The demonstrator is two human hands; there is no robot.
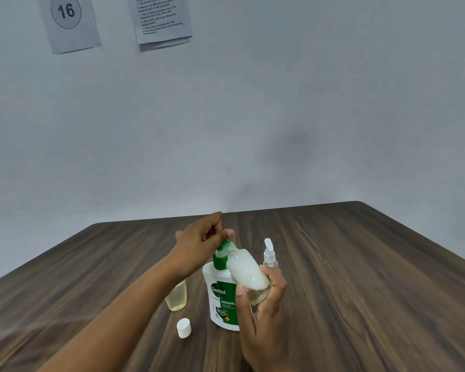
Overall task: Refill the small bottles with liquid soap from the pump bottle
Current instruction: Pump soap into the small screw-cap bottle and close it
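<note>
Right hand: fingers and thumb curled round the base of the tilted small bottle, whose open neck lies against the green pump head. Left hand: fingers curled over that head of the pump bottle, which stands upright at centre. Second small bottle just left, part hidden by the forearm. White cap nearer. Spray bottle far right. All on the wooden table.
</note>
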